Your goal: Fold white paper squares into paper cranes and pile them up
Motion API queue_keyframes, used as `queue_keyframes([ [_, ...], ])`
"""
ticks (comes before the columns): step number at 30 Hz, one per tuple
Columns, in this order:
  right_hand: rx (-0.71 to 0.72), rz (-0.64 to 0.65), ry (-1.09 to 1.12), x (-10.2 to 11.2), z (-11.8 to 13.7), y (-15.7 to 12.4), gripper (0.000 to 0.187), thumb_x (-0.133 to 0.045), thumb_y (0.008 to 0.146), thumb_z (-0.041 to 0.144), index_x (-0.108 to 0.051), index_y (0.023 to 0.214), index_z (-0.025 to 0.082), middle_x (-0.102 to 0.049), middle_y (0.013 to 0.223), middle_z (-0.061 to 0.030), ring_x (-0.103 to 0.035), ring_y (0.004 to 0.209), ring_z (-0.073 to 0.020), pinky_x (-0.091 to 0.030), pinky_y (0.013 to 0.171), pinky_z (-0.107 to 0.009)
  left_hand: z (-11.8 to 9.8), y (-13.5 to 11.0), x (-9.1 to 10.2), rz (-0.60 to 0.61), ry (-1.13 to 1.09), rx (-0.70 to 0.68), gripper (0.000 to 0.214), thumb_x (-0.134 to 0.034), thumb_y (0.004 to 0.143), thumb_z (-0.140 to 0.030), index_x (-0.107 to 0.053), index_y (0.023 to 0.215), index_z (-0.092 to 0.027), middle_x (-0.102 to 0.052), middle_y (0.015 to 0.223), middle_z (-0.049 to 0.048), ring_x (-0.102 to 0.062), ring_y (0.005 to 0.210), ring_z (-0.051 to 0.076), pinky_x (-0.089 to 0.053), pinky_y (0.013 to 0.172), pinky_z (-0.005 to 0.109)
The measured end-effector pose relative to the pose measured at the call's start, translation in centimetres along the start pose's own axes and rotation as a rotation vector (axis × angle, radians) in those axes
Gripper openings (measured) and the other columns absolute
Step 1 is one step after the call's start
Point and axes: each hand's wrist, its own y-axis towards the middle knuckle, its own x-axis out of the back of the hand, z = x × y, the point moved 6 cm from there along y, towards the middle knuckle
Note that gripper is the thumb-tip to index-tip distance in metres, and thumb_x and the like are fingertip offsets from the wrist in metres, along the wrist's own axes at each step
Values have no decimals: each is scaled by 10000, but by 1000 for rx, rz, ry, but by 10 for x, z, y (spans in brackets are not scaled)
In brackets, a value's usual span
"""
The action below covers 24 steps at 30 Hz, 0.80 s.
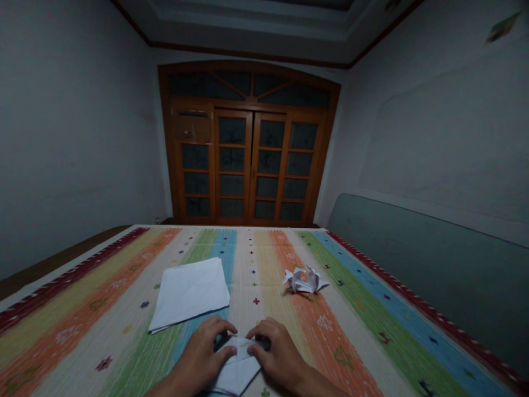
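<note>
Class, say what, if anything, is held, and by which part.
The folded paper, held near its far edge by the left hand and the right hand.

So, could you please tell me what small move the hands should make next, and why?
Probably press both thumbs down on the folded paper, since the left hand and right hand already hold its far end, thumbs on top.

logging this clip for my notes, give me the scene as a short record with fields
left hand: touching folded white paper, left side
right hand: touching same paper, right side
beyond left hand: white paper sheets, stacked
beyond right hand: folded paper figures
surface: striped tablecloth
background: glass-paned wooden doors
</note>
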Motion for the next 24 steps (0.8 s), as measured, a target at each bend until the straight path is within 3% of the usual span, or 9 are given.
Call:
queue_keyframes([
  [7, 19, -63, 2, 4, 3, 0, 132, -743, 779, 80, -807, 813, 190, -725, 899, -79, -641, 955, -253, -457, 865, -351, -5, -6, -4, -13, 106, 14, 147, -735, 778, -179, -766, 915, -220, -698, 916, 55, -634, 948, 297, -451, 882, 385],
  [15, 58, -17, 3, -2, -3, 2, 224, -707, 727, -11, -795, 807, 178, -694, 853, -57, -640, 910, -227, -463, 846, -332, -9, -9, -9, 46, 178, -45, 120, -660, 847, -80, -710, 844, -188, -690, 894, 48, -636, 910, 261, -464, 843, 358],
  [20, 214, 20, -19, -2, 0, -3, 286, -637, 668, -35, -796, 795, 166, -677, 900, -75, -641, 900, -222, -478, 777, -305, -8, -10, -5, 56, 180, -177, 179, -629, 861, -46, -711, 837, -204, -685, 955, 52, -646, 941, 249, -488, 837, 335],
  [24, 330, 97, -85, -2, 2, -8, 280, -637, 697, 33, -813, 862, 175, -679, 902, -82, -643, 870, -224, -485, 735, -300, -17, -18, -2, 35, 269, -327, 242, -566, 856, -8, -701, 857, -209, -672, 964, 64, -646, 914, 246, -502, 789, 326],
])
